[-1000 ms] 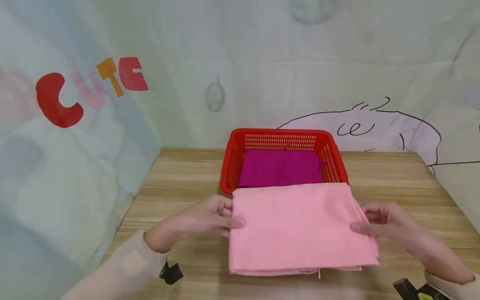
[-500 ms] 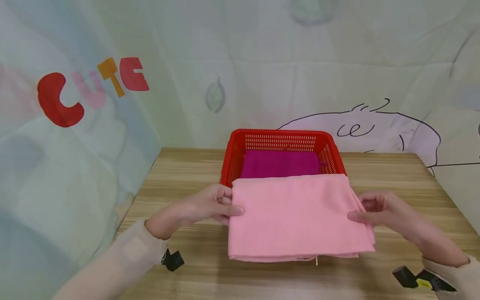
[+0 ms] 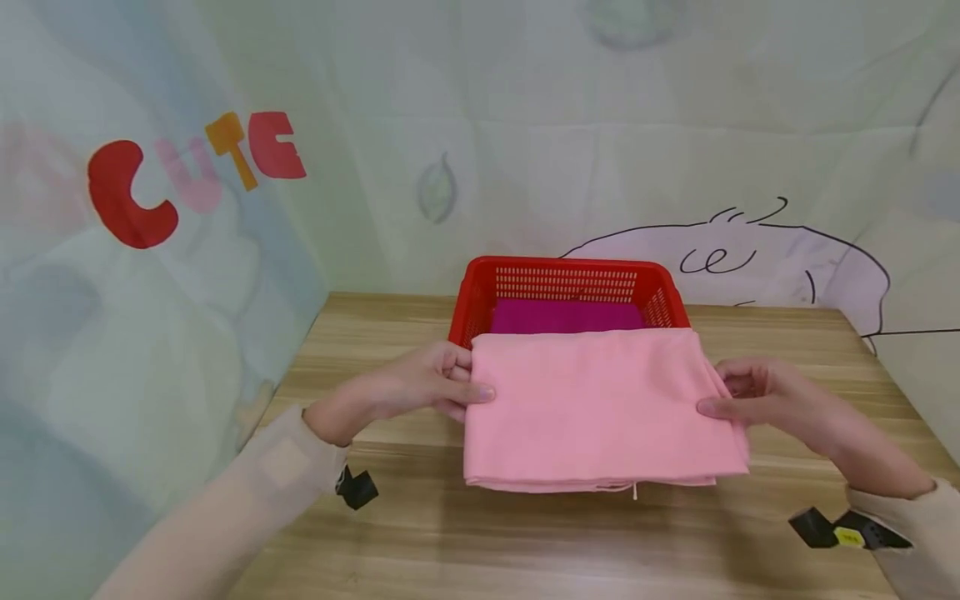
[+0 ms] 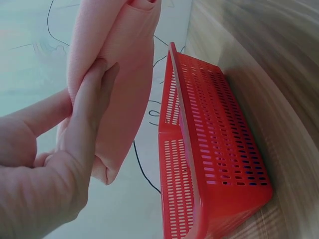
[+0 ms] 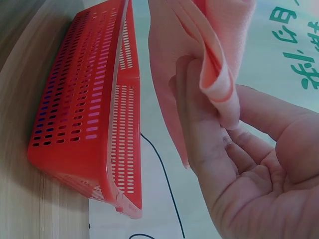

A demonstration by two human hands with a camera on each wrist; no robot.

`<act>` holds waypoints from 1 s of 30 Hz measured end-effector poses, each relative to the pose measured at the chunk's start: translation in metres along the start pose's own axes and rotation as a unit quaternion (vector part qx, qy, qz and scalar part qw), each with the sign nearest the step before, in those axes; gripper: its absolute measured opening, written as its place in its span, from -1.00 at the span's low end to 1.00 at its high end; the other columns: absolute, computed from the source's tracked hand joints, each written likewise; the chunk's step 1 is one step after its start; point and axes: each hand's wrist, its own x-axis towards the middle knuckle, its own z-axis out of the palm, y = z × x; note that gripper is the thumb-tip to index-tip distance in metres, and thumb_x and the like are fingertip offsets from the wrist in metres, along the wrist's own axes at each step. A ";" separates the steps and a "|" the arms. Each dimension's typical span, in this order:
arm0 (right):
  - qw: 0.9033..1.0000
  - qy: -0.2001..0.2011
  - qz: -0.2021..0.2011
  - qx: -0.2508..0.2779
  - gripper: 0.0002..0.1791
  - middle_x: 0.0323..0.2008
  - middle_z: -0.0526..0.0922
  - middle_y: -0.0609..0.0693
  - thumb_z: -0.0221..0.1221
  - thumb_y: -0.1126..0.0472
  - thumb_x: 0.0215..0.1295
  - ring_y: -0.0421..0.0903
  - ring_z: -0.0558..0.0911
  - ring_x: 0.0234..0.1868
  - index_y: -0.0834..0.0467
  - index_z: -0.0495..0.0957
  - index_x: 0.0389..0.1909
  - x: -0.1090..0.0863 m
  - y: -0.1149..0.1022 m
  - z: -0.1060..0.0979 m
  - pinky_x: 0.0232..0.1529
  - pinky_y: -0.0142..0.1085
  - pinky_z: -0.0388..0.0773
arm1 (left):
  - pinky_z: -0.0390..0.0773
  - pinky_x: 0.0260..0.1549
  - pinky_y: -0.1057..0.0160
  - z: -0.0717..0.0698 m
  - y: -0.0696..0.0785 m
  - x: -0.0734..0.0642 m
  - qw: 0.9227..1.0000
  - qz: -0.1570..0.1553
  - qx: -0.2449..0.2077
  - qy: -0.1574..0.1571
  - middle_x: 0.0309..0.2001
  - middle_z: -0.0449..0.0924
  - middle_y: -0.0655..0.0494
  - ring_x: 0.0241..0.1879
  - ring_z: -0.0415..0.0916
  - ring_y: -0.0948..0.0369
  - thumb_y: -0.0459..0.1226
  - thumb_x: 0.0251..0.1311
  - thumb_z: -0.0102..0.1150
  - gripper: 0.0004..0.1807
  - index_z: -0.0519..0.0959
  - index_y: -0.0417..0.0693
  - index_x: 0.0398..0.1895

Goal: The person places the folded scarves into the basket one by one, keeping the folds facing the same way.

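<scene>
A folded pink cloth [image 3: 592,408] is held up level between both hands, in front of the red basket's near side. At its left edge my left hand [image 3: 431,383] pinches it, thumb on top and fingers underneath. My right hand [image 3: 772,400] grips the right edge the same way, where the folded layers show in the right wrist view [image 5: 214,64]. Behind the cloth stands a red plastic basket [image 3: 472,304] with slotted walls. Inside lies a folded magenta cloth [image 3: 566,316], its near part hidden by the pink one. Both wrist views show the pink cloth higher than the basket's rim.
The basket stands on a wood-grain table [image 3: 390,525], near its back edge. A printed fabric backdrop [image 3: 375,167] hangs behind and along the left side. Bare tabletop shows left and right of the basket and in front of it.
Both hands have carried the pink cloth forward and up in the head view, so it now covers the basket's near rim and more of the magenta cloth. The basket has stayed in place.
</scene>
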 end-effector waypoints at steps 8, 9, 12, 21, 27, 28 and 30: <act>0.999 0.024 0.031 -0.031 -0.67 -0.29 0.73 0.02 0.28 0.29 0.33 -0.02 0.68 -0.37 0.42 0.56 0.01 0.011 -0.005 -0.003 -0.28 -0.26 0.68 | 0.65 -0.11 0.02 -0.009 0.006 0.007 1.000 -0.002 0.011 0.003 -0.13 0.70 -0.17 -0.14 0.70 -0.01 -0.44 0.33 0.19 -0.69 0.48 -0.45 0.08; 0.999 0.026 0.031 -0.036 -0.66 -0.28 0.73 0.02 0.29 0.28 0.32 -0.02 0.68 -0.36 0.41 0.56 0.01 0.013 -0.005 -0.004 -0.28 -0.26 0.68 | 0.65 -0.11 0.02 -0.010 0.007 0.008 1.000 -0.002 0.012 0.005 -0.13 0.69 -0.16 -0.14 0.70 -0.01 -0.45 0.33 0.19 -0.69 0.48 -0.45 0.08; 0.998 0.033 0.032 -0.050 -0.64 -0.25 0.72 0.07 0.31 0.27 0.30 -0.01 0.68 -0.34 0.40 0.57 0.02 0.018 -0.007 -0.006 -0.28 -0.27 0.67 | 0.65 -0.10 0.02 -0.013 0.009 0.011 1.000 -0.005 0.008 0.012 -0.12 0.69 -0.17 -0.14 0.69 -0.01 -0.45 0.33 0.19 -0.69 0.49 -0.44 0.08; 0.998 0.038 0.025 -0.049 -0.63 -0.28 0.72 0.08 0.33 0.29 0.28 -0.03 0.70 -0.38 0.44 0.56 0.01 0.032 -0.013 -0.012 -0.29 -0.25 0.69 | 0.65 -0.09 0.01 -0.026 0.013 0.024 1.000 -0.009 0.013 0.021 -0.11 0.69 -0.18 -0.16 0.70 -0.02 -0.42 0.36 0.17 -0.68 0.49 -0.41 0.11; 0.998 0.042 0.012 -0.054 -0.64 -0.32 0.73 0.07 0.32 0.33 0.28 -0.02 0.71 -0.41 0.45 0.56 0.01 0.039 -0.014 -0.018 -0.33 -0.22 0.70 | 0.65 -0.09 0.02 -0.032 0.018 0.034 0.999 -0.005 0.022 0.030 -0.10 0.68 -0.18 -0.16 0.70 0.00 -0.44 0.36 0.16 -0.67 0.49 -0.44 0.13; 0.997 0.043 0.010 -0.056 -0.66 -0.33 0.73 0.08 0.32 0.33 0.27 -0.02 0.71 -0.42 0.45 0.57 0.00 0.040 -0.015 -0.019 -0.33 -0.21 0.71 | 0.65 -0.09 0.03 -0.033 0.019 0.035 0.999 -0.007 0.021 0.033 -0.10 0.68 -0.18 -0.17 0.70 0.01 -0.44 0.36 0.16 -0.67 0.48 -0.44 0.13; 0.997 0.041 0.004 -0.062 -0.67 -0.34 0.72 0.09 0.32 0.33 0.27 -0.01 0.70 -0.43 0.44 0.57 -0.01 0.043 -0.015 -0.021 -0.35 -0.21 0.70 | 0.65 -0.08 0.03 -0.034 0.020 0.037 0.999 -0.010 0.019 0.036 -0.10 0.68 -0.17 -0.18 0.70 0.02 -0.44 0.37 0.14 -0.67 0.47 -0.45 0.13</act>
